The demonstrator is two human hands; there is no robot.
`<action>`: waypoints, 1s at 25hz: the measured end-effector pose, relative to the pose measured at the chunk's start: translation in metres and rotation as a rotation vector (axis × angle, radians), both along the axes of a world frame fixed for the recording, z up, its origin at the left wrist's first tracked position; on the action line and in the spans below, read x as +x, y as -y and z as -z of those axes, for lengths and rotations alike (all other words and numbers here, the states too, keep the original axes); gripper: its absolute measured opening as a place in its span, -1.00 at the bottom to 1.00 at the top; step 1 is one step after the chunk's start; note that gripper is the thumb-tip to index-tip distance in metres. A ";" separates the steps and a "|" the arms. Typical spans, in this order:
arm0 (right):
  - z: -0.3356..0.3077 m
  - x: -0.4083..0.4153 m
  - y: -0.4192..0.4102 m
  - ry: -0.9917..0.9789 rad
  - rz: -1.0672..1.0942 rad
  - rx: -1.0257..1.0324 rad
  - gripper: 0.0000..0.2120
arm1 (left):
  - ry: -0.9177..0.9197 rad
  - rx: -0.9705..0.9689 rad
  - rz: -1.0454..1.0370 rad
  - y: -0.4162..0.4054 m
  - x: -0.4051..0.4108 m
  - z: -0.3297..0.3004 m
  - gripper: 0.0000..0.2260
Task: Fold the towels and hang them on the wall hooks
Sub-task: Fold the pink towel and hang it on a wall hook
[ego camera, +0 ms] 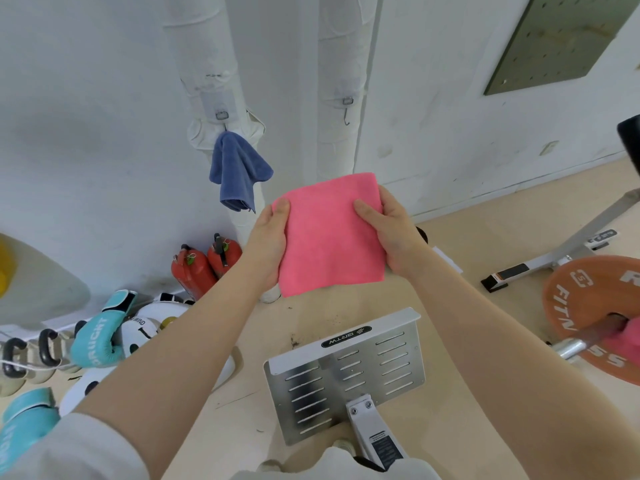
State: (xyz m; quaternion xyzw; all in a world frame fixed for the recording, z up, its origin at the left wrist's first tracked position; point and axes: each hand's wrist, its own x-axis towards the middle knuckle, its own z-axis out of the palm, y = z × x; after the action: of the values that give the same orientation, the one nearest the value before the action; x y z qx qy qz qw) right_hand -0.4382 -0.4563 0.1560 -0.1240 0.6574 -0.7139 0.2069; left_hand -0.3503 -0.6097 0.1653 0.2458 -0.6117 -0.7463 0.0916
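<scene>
I hold a pink towel (330, 237), folded into a square, in the air in front of the wall. My left hand (268, 242) grips its left edge, thumb on top. My right hand (389, 233) grips its right edge the same way. A blue towel (239, 171) hangs from a hook (221, 116) strapped to the left white pipe. A bare metal hook (347, 112) hangs from a strap on the right white pipe, above and slightly right of the pink towel.
Two red fire extinguishers (204, 268) stand at the wall base. Boxing gloves (100, 337) and kettlebells (31, 355) lie at the left. A slotted metal plate (346, 375) sits below my arms. A barbell with an orange weight plate (588, 313) lies at the right.
</scene>
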 end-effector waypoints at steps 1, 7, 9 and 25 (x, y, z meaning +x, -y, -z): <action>0.001 -0.002 -0.004 -0.006 -0.028 -0.001 -0.77 | -0.014 0.026 0.054 -0.002 0.001 0.002 -0.70; 0.001 -0.020 -0.028 -0.069 -0.171 0.020 -0.57 | -0.103 0.076 0.230 -0.012 0.007 0.008 -0.53; 0.002 -0.027 -0.042 -0.006 -0.229 -0.028 -0.59 | -0.134 0.070 0.281 -0.016 0.005 0.009 -0.50; 0.012 -0.050 -0.035 0.322 -0.014 -0.009 -0.57 | -0.047 -0.048 -0.109 -0.045 -0.026 0.016 -0.53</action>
State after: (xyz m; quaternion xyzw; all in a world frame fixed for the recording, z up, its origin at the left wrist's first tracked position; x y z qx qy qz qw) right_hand -0.4886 -0.4211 0.1439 -0.0135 0.6116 -0.7261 0.3139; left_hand -0.3767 -0.5644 0.1490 0.2590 -0.6129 -0.7308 0.1525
